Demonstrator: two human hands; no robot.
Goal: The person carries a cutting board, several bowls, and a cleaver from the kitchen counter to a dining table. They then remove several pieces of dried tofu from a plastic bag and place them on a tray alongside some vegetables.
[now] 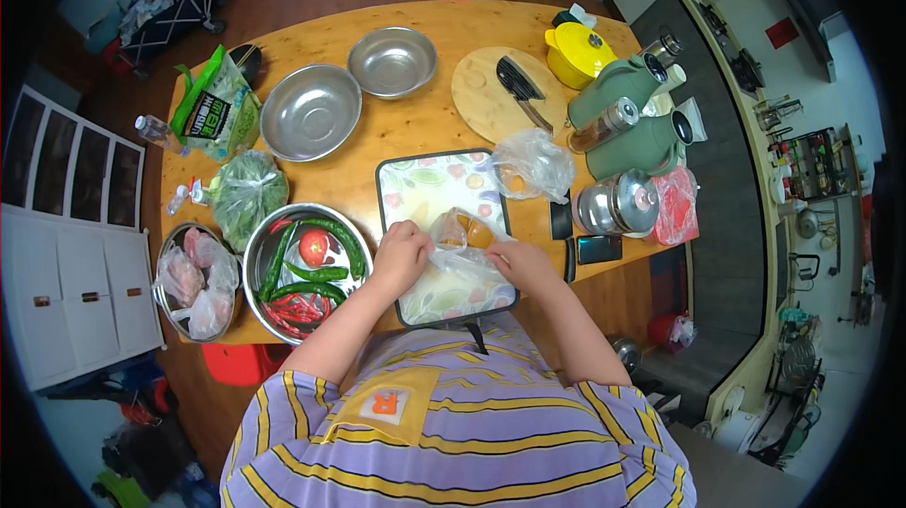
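Note:
My left hand (403,259) and my right hand (525,266) pinch opposite sides of a clear plastic bag (463,260). The bag's mouth gapes between them. Rounded orange-brown items (480,232) show inside it; the film blurs them, so I cannot tell what they are. Beneath the bag lies a floral-patterned cutting board (432,306) with a dark rim. A second crumpled clear bag (534,164) rests over the board's far right corner. Left of my left hand, a steel basin (249,274) holds green chillies (348,249), small red chillies (294,311) and a tomato (313,247).
Bagged greens (251,189) and a bowl of bagged meat (198,274) sit left. Two steel bowls (311,111) (393,62) stand beyond. A dark cleaver (520,79) lies on a round wooden board (481,94). Green jugs (616,91), a glass kettle (614,203) and a phone (599,249) are right.

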